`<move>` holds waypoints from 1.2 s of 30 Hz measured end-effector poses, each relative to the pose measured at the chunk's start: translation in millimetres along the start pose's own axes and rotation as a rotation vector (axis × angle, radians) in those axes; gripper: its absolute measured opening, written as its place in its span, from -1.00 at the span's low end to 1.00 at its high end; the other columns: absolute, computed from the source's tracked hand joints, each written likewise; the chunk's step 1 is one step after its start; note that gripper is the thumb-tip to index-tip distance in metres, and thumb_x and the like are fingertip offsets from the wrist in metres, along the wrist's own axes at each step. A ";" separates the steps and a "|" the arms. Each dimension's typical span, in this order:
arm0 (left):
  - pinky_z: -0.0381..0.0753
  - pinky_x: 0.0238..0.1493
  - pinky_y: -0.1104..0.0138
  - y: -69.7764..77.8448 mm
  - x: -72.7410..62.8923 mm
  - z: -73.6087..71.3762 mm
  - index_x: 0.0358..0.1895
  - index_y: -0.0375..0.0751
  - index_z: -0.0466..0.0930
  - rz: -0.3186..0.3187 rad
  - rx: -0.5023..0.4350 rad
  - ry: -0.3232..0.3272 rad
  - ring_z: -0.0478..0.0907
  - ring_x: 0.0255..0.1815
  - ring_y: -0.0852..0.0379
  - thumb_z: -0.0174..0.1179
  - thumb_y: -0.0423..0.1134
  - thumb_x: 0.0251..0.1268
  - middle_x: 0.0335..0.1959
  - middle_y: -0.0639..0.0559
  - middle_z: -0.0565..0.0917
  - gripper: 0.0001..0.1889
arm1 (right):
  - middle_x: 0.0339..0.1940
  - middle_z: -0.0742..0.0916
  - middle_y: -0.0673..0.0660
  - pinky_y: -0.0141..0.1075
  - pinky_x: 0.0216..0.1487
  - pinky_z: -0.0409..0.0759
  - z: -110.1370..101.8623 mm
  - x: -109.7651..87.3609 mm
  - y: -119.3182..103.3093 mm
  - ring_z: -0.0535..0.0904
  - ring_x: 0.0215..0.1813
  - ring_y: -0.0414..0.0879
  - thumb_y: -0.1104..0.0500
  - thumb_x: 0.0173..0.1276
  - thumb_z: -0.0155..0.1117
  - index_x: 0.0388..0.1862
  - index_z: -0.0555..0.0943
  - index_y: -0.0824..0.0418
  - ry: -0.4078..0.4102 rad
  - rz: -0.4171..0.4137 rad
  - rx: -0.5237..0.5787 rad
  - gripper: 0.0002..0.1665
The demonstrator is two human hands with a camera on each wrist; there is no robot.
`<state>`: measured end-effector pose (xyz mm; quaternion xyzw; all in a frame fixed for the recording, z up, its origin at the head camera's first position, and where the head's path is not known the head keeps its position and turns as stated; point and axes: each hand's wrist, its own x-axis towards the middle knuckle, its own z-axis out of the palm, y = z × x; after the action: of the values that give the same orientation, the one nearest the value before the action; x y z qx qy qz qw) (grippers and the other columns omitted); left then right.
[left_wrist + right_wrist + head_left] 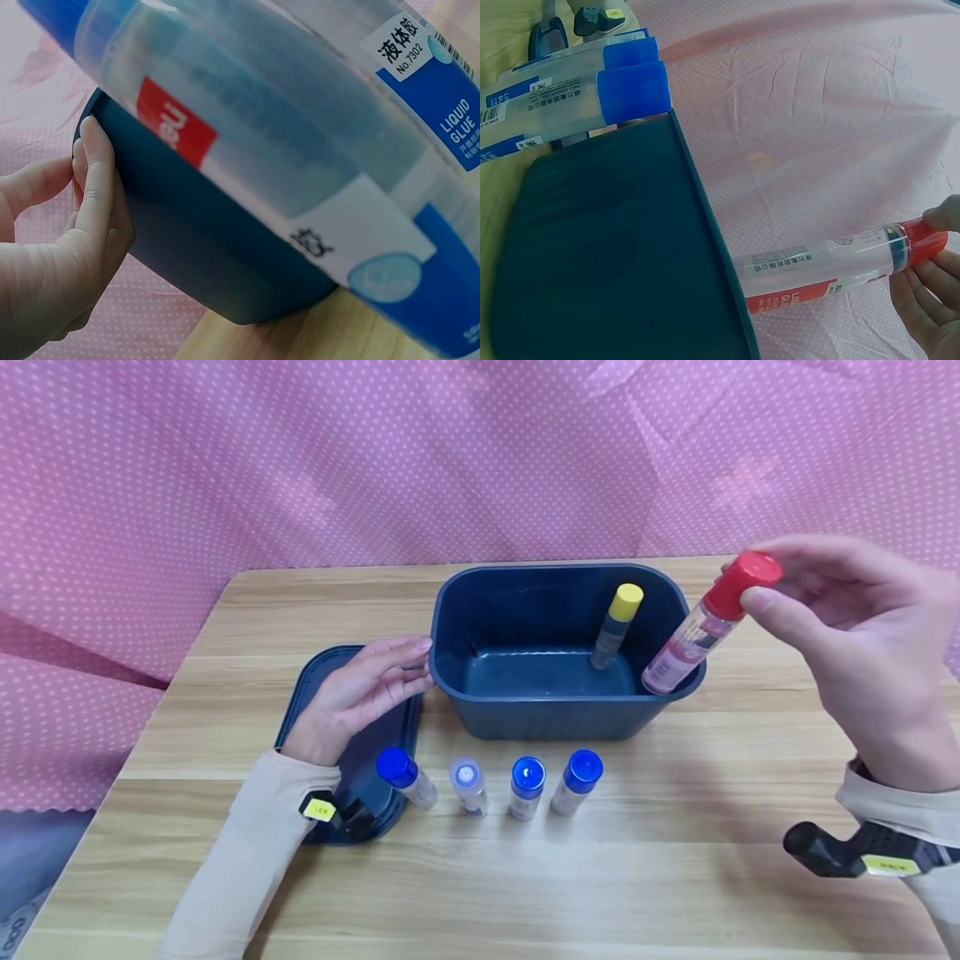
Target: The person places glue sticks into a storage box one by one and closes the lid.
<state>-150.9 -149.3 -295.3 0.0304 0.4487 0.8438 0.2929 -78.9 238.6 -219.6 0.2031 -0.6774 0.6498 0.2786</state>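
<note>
My right hand (877, 635) pinches the red cap of a clear liquid glue bottle (690, 643) with a pink label. The bottle slants over the right end of a dark blue bin (540, 718), its base inside the rim. Inside the bin a yellow-capped glue bottle (615, 625) leans near the right end. My left hand (375, 685) holds the bin's left rim between thumb and fingers (97, 172). In front of the bin stand several blue-capped glue bottles (527, 787), including one with a paler top (468, 785).
A dark blue lid (348, 827) lies on the wooden table (675, 877) under my left wrist, left of the bin. Behind the table hangs a pink dotted cloth (450, 460). The blue-capped bottles stand close to the bin's front wall.
</note>
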 end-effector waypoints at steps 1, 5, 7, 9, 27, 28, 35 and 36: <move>0.65 -0.13 0.35 -0.3 -0.1 -0.2 -0.19 -0.35 0.66 0.001 0.002 -0.001 0.57 -0.29 0.10 0.07 -0.39 0.43 -0.34 -0.09 0.64 -0.83 | -0.14 0.71 0.39 -0.44 -0.13 0.64 0.9 -0.3 0.6 0.67 -0.22 -0.02 0.64 0.05 0.30 -0.07 0.52 0.69 -0.004 -0.007 0.004 -0.60; 0.65 -0.13 0.35 -1.3 -0.4 -1.0 -0.20 -0.35 0.66 0.001 0.005 0.000 0.57 -0.29 0.10 0.09 -0.39 0.41 -0.35 -0.09 0.63 -0.85 | -0.17 0.71 0.38 -0.44 -0.15 0.65 4.6 -2.7 2.1 0.67 -0.24 -0.02 0.65 0.03 0.31 -0.08 0.53 0.70 -0.002 0.007 0.022 -0.60; 0.65 -0.14 0.35 -1.7 -0.5 -1.7 -0.20 -0.35 0.66 0.003 0.004 0.000 0.56 -0.30 0.11 0.10 -0.38 0.41 -0.35 -0.09 0.63 -0.85 | -0.18 0.72 0.36 -0.44 -0.16 0.65 6.2 -4.5 3.8 0.67 -0.25 -0.01 0.65 0.03 0.32 -0.08 0.53 0.70 -0.001 0.019 0.036 -0.59; 0.65 -0.13 0.35 -2.1 -0.6 -2.2 -0.20 -0.35 0.66 0.003 0.003 -0.002 0.56 -0.29 0.10 0.10 -0.38 0.41 -0.35 -0.09 0.63 -0.85 | -0.20 0.73 0.34 -0.44 -0.16 0.65 7.5 -6.3 6.0 0.67 -0.25 -0.01 0.65 0.03 0.32 -0.08 0.53 0.70 0.001 0.033 0.058 -0.59; 0.65 -0.11 0.35 -4.2 -0.4 -4.0 -0.20 -0.34 0.67 0.001 -0.003 -0.016 0.56 -0.27 0.10 0.04 -0.39 0.45 -0.32 -0.10 0.63 -0.81 | -0.24 0.75 0.25 -0.48 -0.25 0.65 14.0 -15.8 22.0 0.67 -0.30 -0.06 0.63 0.00 0.36 -0.09 0.57 0.65 -0.025 0.094 0.060 -0.59; 0.65 -0.10 0.35 -4.1 -0.6 -3.9 -0.20 -0.35 0.67 0.000 -0.004 -0.016 0.56 -0.27 0.10 0.04 -0.39 0.44 -0.32 -0.10 0.62 -0.82 | -0.24 0.75 0.24 -0.48 -0.24 0.65 14.1 -16.5 22.7 0.68 -0.29 -0.06 0.62 0.01 0.36 -0.09 0.57 0.63 -0.031 0.091 0.045 -0.59; 0.65 -0.08 0.34 -4.1 -0.5 -4.5 -0.16 -0.38 0.64 -0.004 -0.022 -0.022 0.56 -0.27 0.10 0.05 -0.39 0.44 -0.31 -0.11 0.62 -0.83 | -0.25 0.75 0.26 -0.46 -0.21 0.65 15.5 -18.2 29.0 0.68 -0.26 -0.04 0.63 0.02 0.34 -0.10 0.57 0.65 -0.049 0.087 0.041 -0.61; 0.65 -0.08 0.34 -4.1 -0.4 -4.6 -0.15 -0.38 0.64 -0.003 -0.024 -0.025 0.56 -0.26 0.10 0.05 -0.39 0.44 -0.31 -0.12 0.62 -0.83 | -0.25 0.75 0.27 -0.46 -0.21 0.65 15.5 -18.4 30.0 0.68 -0.25 -0.05 0.63 0.02 0.34 -0.10 0.57 0.65 -0.050 0.088 0.042 -0.61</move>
<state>-150.1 -151.2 -301.1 0.0365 0.4351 0.8481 0.3001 -85.7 223.8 -254.5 0.1954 -0.6786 0.6702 0.2284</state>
